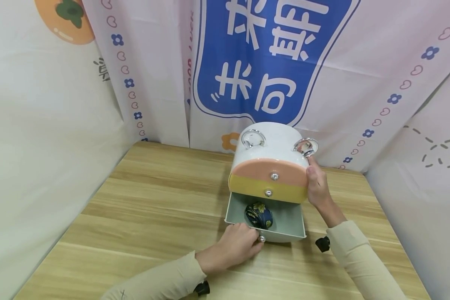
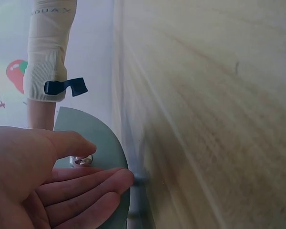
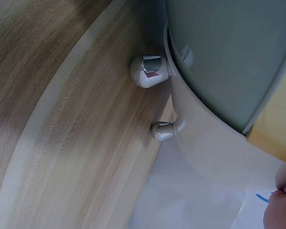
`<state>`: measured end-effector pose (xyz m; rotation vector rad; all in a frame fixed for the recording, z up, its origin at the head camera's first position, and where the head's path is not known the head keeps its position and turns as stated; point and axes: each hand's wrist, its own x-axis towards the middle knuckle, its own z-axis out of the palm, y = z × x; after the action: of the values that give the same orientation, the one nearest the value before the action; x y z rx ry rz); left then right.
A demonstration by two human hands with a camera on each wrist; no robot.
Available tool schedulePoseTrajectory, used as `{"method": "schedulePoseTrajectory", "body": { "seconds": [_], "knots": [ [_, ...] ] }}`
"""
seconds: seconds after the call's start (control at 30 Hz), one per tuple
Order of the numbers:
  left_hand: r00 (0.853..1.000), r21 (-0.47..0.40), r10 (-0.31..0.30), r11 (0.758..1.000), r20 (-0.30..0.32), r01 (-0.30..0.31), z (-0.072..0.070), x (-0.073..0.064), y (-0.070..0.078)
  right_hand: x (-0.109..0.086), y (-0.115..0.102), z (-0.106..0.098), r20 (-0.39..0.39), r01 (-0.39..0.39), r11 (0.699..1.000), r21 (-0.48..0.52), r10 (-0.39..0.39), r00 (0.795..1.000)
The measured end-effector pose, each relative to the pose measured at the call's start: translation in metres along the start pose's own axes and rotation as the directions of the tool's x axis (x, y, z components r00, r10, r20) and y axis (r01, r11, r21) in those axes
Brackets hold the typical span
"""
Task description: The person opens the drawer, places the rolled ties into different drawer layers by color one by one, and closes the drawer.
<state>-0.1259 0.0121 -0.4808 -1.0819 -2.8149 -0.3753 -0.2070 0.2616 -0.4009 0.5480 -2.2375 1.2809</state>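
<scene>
A rounded drawer cabinet (image 1: 271,143) has a white shell, silver ring ears and silver feet. Its pink drawer (image 1: 253,170) and yellow drawer (image 1: 247,185) are closed, while the grey-green bottom drawer (image 1: 288,218) is pulled out. Inside that one lies a dark blue rounded object (image 1: 258,215) with a yellow leaf pattern. My left hand (image 1: 237,246) pinches the bottom drawer's silver knob (image 2: 82,160) between thumb and fingers. At the cabinet's right side, below one ear, my right hand (image 1: 318,185) grips the shell; some of its fingers are hidden behind.
The cabinet stands on a wood-grain table (image 1: 153,200), near its back edge. Behind it hangs a printed cloth (image 1: 161,83) with a blue sign, and pale cloth walls (image 1: 52,125) close in both sides. Black straps (image 1: 323,244) hang at the sleeves.
</scene>
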Motion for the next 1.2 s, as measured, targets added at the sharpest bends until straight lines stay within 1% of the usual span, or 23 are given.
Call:
{"method": "schedulePoseTrajectory", "body": {
  "seconds": [0.1,0.23,0.37,0.5,0.63,0.73,0.97,1.07,1.2],
  "knots": [
    [1.0,-0.006,0.004,1.0,-0.014,-0.004,0.001,0.003,-0.001,0.0,0.0,0.0,-0.004,-0.001,1.0,0.0,0.001,1.0],
    [0.999,-0.018,-0.004,1.0,-0.038,0.004,0.002,0.009,-0.005,0.0,0.001,0.0,-0.006,-0.002,1.0,-0.002,0.002,1.0],
    [0.999,-0.019,-0.016,1.0,-0.052,0.015,0.001,0.015,-0.009,0.001,0.003,0.001,-0.008,0.014,1.0,0.005,-0.014,1.0],
    [0.999,-0.025,-0.02,1.0,-0.048,0.019,0.0,0.021,-0.011,0.001,0.005,0.001,-0.006,0.024,1.0,0.019,-0.024,1.0],
    [0.999,-0.042,-0.027,0.999,-0.043,0.026,0.002,0.029,-0.015,0.0,0.007,0.001,-0.006,0.014,1.0,0.02,-0.014,1.0],
    [0.998,-0.042,-0.04,0.998,-0.057,0.038,0.003,0.036,-0.018,0.0,0.014,0.0,-0.005,0.014,1.0,0.023,-0.014,1.0],
    [0.992,-0.016,-0.07,0.998,-0.107,0.069,0.008,0.052,-0.026,-0.001,0.043,0.002,-0.012,0.036,0.999,0.031,-0.036,0.999],
    [0.988,-0.017,-0.078,0.997,-0.13,0.077,0.01,0.058,-0.028,-0.002,0.047,0.002,-0.018,0.046,0.998,0.032,-0.046,0.999],
    [0.988,-0.026,-0.079,0.997,-0.134,0.076,0.012,0.062,-0.032,-0.002,0.047,0.002,-0.014,0.04,0.999,0.036,-0.039,0.999]
  ]
}}
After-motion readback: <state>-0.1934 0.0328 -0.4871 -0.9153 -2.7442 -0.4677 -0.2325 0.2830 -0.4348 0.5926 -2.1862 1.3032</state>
